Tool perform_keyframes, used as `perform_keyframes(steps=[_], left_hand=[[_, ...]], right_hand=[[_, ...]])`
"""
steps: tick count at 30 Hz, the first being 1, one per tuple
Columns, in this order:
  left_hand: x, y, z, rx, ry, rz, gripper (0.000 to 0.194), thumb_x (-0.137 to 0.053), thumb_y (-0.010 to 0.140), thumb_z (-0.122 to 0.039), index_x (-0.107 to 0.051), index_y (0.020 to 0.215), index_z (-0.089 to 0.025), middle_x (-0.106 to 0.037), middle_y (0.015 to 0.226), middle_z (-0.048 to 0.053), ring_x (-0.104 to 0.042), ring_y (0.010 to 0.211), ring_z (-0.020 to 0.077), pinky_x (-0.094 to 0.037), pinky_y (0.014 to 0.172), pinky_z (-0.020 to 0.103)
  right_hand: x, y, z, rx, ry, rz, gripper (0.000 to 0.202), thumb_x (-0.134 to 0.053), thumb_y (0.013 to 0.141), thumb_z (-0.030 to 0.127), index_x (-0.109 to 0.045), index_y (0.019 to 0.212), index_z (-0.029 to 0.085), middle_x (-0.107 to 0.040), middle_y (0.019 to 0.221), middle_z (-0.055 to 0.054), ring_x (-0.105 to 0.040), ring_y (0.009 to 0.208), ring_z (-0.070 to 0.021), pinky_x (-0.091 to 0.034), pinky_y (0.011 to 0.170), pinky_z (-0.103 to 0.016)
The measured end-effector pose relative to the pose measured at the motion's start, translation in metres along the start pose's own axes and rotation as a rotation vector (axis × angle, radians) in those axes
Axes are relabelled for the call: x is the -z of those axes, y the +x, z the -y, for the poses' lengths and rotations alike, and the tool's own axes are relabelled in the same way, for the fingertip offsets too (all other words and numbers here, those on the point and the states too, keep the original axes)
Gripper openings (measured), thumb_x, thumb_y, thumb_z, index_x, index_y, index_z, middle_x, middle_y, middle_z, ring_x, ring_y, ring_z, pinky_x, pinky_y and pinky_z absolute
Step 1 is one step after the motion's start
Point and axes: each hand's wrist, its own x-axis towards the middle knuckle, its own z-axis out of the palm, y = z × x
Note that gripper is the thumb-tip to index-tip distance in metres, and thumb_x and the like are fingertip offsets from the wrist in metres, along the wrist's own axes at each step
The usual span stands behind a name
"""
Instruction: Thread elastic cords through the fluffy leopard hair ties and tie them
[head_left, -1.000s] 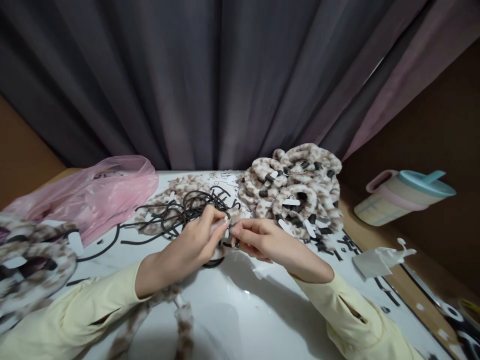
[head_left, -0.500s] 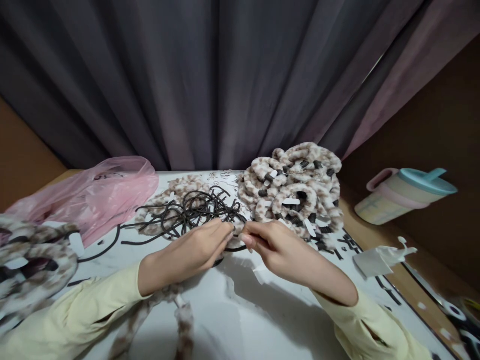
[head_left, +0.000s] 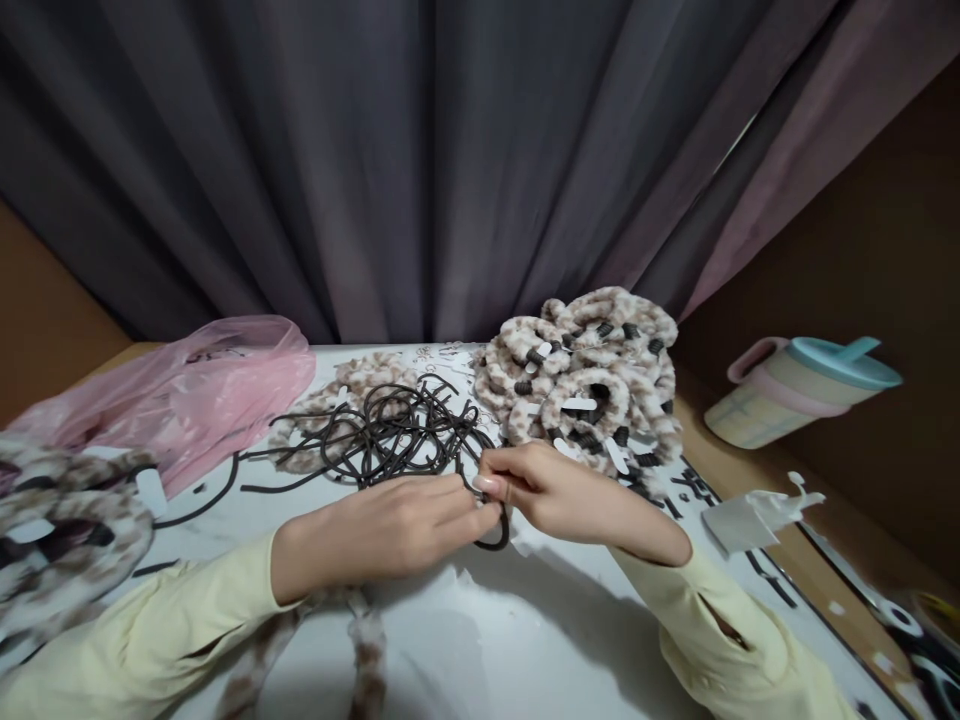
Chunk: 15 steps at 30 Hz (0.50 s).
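Observation:
My right hand [head_left: 559,495] is closed in a pinch around a black cord [head_left: 495,544], which loops down below its fingertips. My left hand [head_left: 405,525] meets it at the same spot, fingers together on the cord, its thumb and palm side hidden from me. Just behind both hands lies a tangled heap of black cords [head_left: 401,430]. Beneath my left wrist, a brown-and-white plush strip [head_left: 369,655] rests on the white tabletop [head_left: 480,650].
Plush rings with black cord and white tags form piles at right [head_left: 585,390] and left [head_left: 112,530]. Behind are a pink plastic bag [head_left: 247,375] and dark curtain [head_left: 375,180]. A tumbler [head_left: 780,400], crumpled white packet [head_left: 750,522] and scissors [head_left: 896,615] are at right.
My left hand has turned and moved slightly lower, its fingers now reaching to the right fingertips. A black cord loop now shows below my right hand.

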Motion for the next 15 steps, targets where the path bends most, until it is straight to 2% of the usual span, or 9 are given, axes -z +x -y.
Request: perform_keyframes(steps=[3, 7, 10, 13, 15], left_hand=[[0.0, 0.001, -0.001, -0.044, 0.061, 0.017, 0.028, -0.029, 0.091, -0.004, -0.044, 0.115, -0.008, -0.061, 0.08, 0.007, -0.053, 0.072, 0.0166, -0.046, 0.066, 0.028], [-0.001, 0.001, 0.0, -0.061, 0.124, 0.011, 0.02, -0.035, 0.091, -0.006, -0.049, 0.105, -0.008, -0.06, 0.078, 0.006, -0.053, 0.07, 0.0166, -0.045, 0.063, 0.029], [-0.001, 0.001, -0.001, -0.075, 0.19, -0.008, 0.013, -0.039, 0.09, -0.007, -0.051, 0.094, -0.011, -0.057, 0.073, 0.004, -0.052, 0.068, 0.0163, -0.043, 0.06, 0.029], [-0.001, 0.001, -0.002, -0.083, 0.237, -0.03, 0.014, -0.039, 0.09, -0.008, -0.051, 0.091, -0.013, -0.056, 0.071, 0.004, -0.052, 0.067, 0.0164, -0.044, 0.057, 0.03], [0.0, 0.002, -0.003, -0.092, 0.243, -0.041, 0.014, -0.038, 0.09, -0.008, -0.052, 0.093, -0.012, -0.057, 0.072, 0.005, -0.053, 0.067, 0.0165, -0.046, 0.058, 0.03]], right_hand=[[0.003, 0.001, -0.003, -0.009, 0.039, 0.07, 0.026, -0.043, 0.088, 0.022, -0.043, 0.063, 0.016, -0.041, 0.055, 0.005, -0.035, 0.051, -0.0076, -0.027, 0.049, -0.02], [0.013, -0.001, -0.005, -0.043, 0.188, 0.169, 0.021, -0.046, 0.088, 0.029, -0.053, 0.076, 0.014, -0.046, 0.06, 0.003, -0.038, 0.053, -0.0074, -0.03, 0.048, -0.019], [0.019, -0.005, -0.009, -0.052, 0.258, 0.231, 0.015, -0.049, 0.085, 0.025, -0.057, 0.083, 0.013, -0.048, 0.061, 0.004, -0.037, 0.052, -0.0066, -0.031, 0.046, -0.018], [0.021, -0.009, -0.01, -0.056, 0.171, 0.2, 0.008, -0.052, 0.079, 0.018, -0.058, 0.082, 0.014, -0.048, 0.058, 0.005, -0.038, 0.05, -0.006, -0.03, 0.045, -0.017], [0.019, -0.012, -0.006, -0.071, 0.041, 0.128, 0.005, -0.054, 0.075, 0.015, -0.057, 0.079, 0.015, -0.046, 0.053, 0.006, -0.037, 0.047, -0.006, -0.027, 0.044, -0.018]])
